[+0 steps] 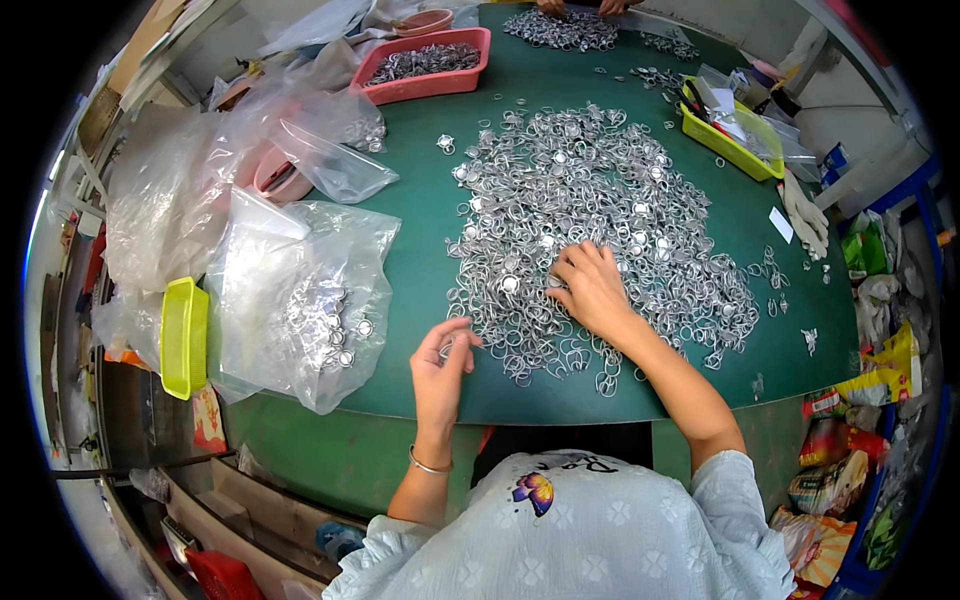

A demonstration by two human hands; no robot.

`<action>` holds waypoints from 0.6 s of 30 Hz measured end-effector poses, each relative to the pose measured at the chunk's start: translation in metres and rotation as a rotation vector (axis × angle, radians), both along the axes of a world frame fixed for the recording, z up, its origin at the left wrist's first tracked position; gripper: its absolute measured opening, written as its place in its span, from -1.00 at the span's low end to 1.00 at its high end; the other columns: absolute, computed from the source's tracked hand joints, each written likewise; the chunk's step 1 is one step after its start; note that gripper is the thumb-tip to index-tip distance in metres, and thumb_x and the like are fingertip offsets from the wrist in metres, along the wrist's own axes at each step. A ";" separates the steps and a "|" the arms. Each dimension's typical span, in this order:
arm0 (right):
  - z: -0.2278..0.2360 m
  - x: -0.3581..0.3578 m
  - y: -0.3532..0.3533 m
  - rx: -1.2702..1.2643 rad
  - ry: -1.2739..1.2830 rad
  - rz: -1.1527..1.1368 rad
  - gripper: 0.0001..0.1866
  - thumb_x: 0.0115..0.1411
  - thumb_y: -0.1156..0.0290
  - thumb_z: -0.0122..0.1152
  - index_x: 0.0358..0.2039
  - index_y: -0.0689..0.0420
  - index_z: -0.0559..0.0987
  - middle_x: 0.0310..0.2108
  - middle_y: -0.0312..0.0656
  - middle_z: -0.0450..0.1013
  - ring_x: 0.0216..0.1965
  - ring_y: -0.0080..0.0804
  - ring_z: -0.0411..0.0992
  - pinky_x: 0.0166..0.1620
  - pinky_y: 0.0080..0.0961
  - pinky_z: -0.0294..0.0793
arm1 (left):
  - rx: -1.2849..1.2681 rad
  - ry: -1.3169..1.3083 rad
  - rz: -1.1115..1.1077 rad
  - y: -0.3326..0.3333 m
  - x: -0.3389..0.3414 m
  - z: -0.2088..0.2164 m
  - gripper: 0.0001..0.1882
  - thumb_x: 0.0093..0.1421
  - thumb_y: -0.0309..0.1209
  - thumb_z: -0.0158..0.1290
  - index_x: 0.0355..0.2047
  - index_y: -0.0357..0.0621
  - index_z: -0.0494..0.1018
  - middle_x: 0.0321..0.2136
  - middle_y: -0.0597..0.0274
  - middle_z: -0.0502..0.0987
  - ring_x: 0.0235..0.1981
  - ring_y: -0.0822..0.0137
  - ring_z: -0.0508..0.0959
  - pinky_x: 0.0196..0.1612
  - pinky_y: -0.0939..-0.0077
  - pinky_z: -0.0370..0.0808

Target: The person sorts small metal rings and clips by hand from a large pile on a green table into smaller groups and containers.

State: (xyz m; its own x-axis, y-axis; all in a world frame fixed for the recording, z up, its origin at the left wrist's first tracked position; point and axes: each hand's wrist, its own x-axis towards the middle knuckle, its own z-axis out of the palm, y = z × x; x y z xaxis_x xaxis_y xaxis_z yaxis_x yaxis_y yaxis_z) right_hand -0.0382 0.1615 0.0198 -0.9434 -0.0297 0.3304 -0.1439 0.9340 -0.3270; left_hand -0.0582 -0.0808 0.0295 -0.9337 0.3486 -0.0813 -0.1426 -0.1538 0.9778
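A broad heap of small silver metal rings with round discs [590, 190] covers the middle of the green table. My right hand [592, 290] rests on the heap's near part, thumb apart from the bent fingers, fingertips touching the pieces. Just off the heap's near left edge is my left hand [441, 362], raised with its fingers curled toward the thumb. A small bit of metal seems to show at those fingers, too small to name. On the left, a clear plastic bag [255, 320] lies flat with several of the same metal pieces [335, 325] on or in it.
A red tray [425, 90] of metal pieces stands at the back left. Yellow-green baskets sit at the right [730, 140] and far left [184, 340]. A glove [803, 215] lies at the right edge. Another person's hands [580, 6] work at a far heap [560, 30].
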 end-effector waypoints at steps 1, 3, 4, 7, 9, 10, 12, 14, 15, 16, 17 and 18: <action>0.000 0.002 0.003 0.021 0.001 0.027 -0.82 -0.06 0.40 0.30 -0.43 0.15 0.53 -0.31 -0.25 0.37 -0.18 -0.28 0.26 -0.16 -0.36 0.20 | -0.169 0.171 -0.013 0.003 -0.003 0.000 -0.72 0.15 -0.55 0.02 -0.10 -0.29 0.41 -0.42 0.23 0.49 -0.60 0.56 0.31 -0.51 0.69 0.28; -0.002 0.003 0.009 -0.003 0.005 0.059 -0.84 -0.06 0.43 0.28 -0.43 0.15 0.51 -0.33 -0.25 0.37 -0.19 -0.28 0.27 -0.16 -0.35 0.20 | -0.509 0.513 -0.050 0.014 -0.017 -0.001 -0.70 0.09 -0.60 0.06 -0.12 -0.25 0.44 -0.44 0.24 0.48 -0.61 0.55 0.30 -0.52 0.66 0.27; -0.002 0.004 0.011 -0.050 0.008 0.066 -0.84 -0.06 0.46 0.27 -0.43 0.15 0.50 -0.34 -0.25 0.37 -0.20 -0.27 0.27 -0.15 -0.34 0.20 | -0.559 0.609 -0.073 0.023 -0.028 -0.005 -0.64 0.02 -0.60 0.13 -0.12 -0.17 0.46 -0.38 0.23 0.48 -0.61 0.48 0.35 -0.53 0.60 0.32; 0.006 0.000 0.012 -0.362 -0.009 -0.025 -0.92 0.03 0.53 0.19 -0.45 0.17 0.46 -0.33 -0.23 0.42 -0.30 -0.40 0.36 -0.24 -0.46 0.29 | -0.699 0.676 -0.155 0.054 -0.045 -0.001 -0.67 0.01 -0.57 0.15 -0.15 -0.15 0.47 -0.30 0.20 0.46 -0.62 0.38 0.41 -0.50 0.53 0.38; 0.015 -0.002 0.015 -0.815 -0.192 -0.138 -0.94 0.09 0.56 0.13 -0.43 0.19 0.42 -0.31 -0.20 0.45 -0.34 -0.47 0.40 -0.30 -0.55 0.34 | -0.832 0.807 -0.204 0.058 -0.053 -0.006 -0.67 0.00 -0.54 0.17 -0.16 -0.16 0.47 -0.27 0.18 0.43 -0.62 0.32 0.43 -0.48 0.49 0.41; 0.013 -0.006 0.017 -1.242 -0.100 -0.025 -0.89 0.15 0.57 0.04 -0.28 0.21 0.39 -0.29 -0.14 0.46 -0.34 -0.51 0.43 -0.33 -0.62 0.40 | -0.894 0.875 -0.237 0.062 -0.057 -0.009 -0.67 -0.01 -0.53 0.18 -0.17 -0.16 0.46 -0.26 0.17 0.42 -0.63 0.29 0.44 -0.47 0.47 0.42; 0.022 -0.004 0.029 -1.744 -0.273 -0.004 -0.65 0.18 0.54 -0.08 0.00 0.22 0.27 -0.21 -0.06 0.41 -0.26 -0.43 0.43 -0.28 -0.54 0.45 | -0.865 0.875 -0.182 0.061 -0.058 -0.013 -0.69 0.01 -0.51 0.17 -0.19 -0.17 0.46 -0.26 0.19 0.43 -0.64 0.37 0.43 -0.49 0.52 0.41; 0.029 -0.006 0.031 -1.929 -0.256 0.008 -0.61 0.19 0.52 -0.16 0.06 0.23 0.29 -0.13 -0.07 0.36 -0.26 -0.43 0.41 -0.34 -0.58 0.41 | -0.729 0.781 -0.126 0.059 -0.055 -0.017 -0.73 0.04 -0.49 0.16 -0.21 -0.19 0.45 -0.27 0.20 0.45 -0.64 0.45 0.41 -0.53 0.58 0.38; 0.021 -0.012 0.034 -1.860 -0.265 0.016 -0.63 0.18 0.52 -0.12 0.02 0.23 0.34 -0.15 -0.09 0.37 -0.27 -0.44 0.40 -0.35 -0.60 0.39 | -0.612 0.684 -0.091 0.057 -0.055 -0.018 -0.75 0.06 -0.49 0.16 -0.22 -0.21 0.44 -0.27 0.21 0.46 -0.64 0.49 0.40 -0.55 0.61 0.36; 0.015 -0.019 0.038 -1.793 -0.266 0.019 -0.66 0.17 0.51 -0.09 -0.01 0.22 0.39 -0.17 -0.12 0.37 -0.29 -0.45 0.38 -0.35 -0.62 0.37 | -0.493 0.591 -0.063 0.056 -0.056 -0.018 -0.76 0.07 -0.49 0.15 -0.23 -0.23 0.44 -0.27 0.21 0.47 -0.63 0.53 0.39 -0.57 0.65 0.34; 0.011 -0.024 0.040 -1.725 -0.268 0.023 -0.68 0.16 0.51 -0.06 -0.05 0.22 0.44 -0.19 -0.14 0.37 -0.30 -0.46 0.37 -0.36 -0.64 0.35 | -0.375 0.331 -0.097 0.056 -0.059 -0.015 -0.76 0.07 -0.50 0.15 -0.23 -0.23 0.43 -0.29 0.21 0.47 -0.65 0.54 0.37 -0.58 0.67 0.33; 0.008 -0.029 0.039 -1.316 -0.350 -0.123 -0.74 0.10 0.51 0.07 -0.16 0.15 0.54 -0.25 -0.24 0.35 -0.33 -0.49 0.33 -0.34 -0.62 0.33 | -0.254 0.071 -0.129 0.055 -0.063 -0.010 -0.76 0.07 -0.51 0.15 -0.23 -0.23 0.43 -0.32 0.20 0.48 -0.67 0.55 0.35 -0.58 0.69 0.32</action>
State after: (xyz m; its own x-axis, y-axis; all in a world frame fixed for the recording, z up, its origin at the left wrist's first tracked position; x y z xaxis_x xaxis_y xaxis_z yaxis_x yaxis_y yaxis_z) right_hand -0.0667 0.2007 0.0282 -0.9564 0.2080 -0.2053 0.1897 -0.0925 -0.9775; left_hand -0.1210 -0.0259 0.0193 -0.8896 0.4414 -0.1173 -0.0748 0.1125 0.9908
